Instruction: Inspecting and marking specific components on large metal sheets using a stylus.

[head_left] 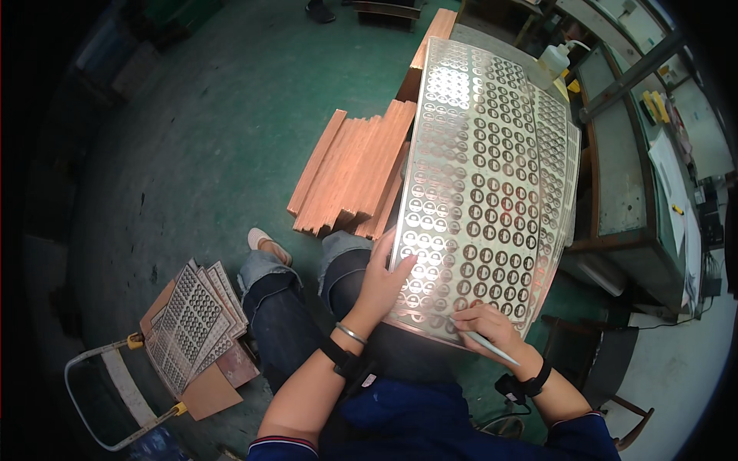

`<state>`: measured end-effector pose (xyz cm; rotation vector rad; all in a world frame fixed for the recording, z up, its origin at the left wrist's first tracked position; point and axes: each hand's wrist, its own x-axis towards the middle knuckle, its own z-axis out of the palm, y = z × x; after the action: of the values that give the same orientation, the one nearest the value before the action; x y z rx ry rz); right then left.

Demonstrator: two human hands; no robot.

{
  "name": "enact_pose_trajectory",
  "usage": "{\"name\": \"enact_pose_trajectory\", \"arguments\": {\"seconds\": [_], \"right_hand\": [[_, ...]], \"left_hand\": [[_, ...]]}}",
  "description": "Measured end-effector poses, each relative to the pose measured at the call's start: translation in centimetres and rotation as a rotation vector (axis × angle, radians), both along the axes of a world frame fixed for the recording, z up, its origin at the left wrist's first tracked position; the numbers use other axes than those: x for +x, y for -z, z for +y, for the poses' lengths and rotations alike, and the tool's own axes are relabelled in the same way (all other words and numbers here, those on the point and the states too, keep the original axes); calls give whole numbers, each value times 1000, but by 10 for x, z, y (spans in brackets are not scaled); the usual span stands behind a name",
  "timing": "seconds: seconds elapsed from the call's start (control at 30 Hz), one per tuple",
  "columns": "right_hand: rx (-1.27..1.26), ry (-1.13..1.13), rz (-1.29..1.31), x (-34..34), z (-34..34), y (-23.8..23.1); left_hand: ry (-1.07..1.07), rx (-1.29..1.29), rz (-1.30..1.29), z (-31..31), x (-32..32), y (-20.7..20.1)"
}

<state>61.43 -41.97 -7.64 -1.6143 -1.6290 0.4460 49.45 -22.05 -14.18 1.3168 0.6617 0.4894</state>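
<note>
A large, thin metal sheet [503,230] with rows of dark ring-shaped marks lies in front of me, its near edge by my lap. Its left part shines with glare. My left hand [382,282] grips the near left edge, thumb on top and the other fingers mostly hidden at the side. Near the bottom edge, my right hand [492,330] pinches a slim, pale pen-like tool [492,348]. The tool's tip rests at or just above the sheet; contact cannot be told. More patterned sheets [555,146] lie beneath, showing on the right.
Copper-coloured strips [350,173] are stacked left of the sheet. A squeeze bottle [553,60] stands beyond its far right corner. At lower left, a trolley [108,376] carries more patterned sheets [188,323] on cardboard. A bench [615,154] borders the right, with a dark chair [607,357] nearer.
</note>
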Motion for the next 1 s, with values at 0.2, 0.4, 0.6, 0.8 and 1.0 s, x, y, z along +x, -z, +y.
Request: {"name": "enact_pose_trajectory", "arguments": {"seconds": [0.2,0.4,0.6,0.8,1.0], "right_hand": [[40,26,-71,-4,2,1],[56,16,-139,-5,3,-1],[46,-1,-103,-1,1,2],[74,22,-148,-5,6,-1],[61,40,-96,-5,3,-1]], "left_hand": [[1,26,15,-1,-1,-4],[5,50,10,0,-2,3],[12,46,19,0,0,-1],[0,82,26,-1,-1,-1],[2,81,19,0,-2,-3]]}}
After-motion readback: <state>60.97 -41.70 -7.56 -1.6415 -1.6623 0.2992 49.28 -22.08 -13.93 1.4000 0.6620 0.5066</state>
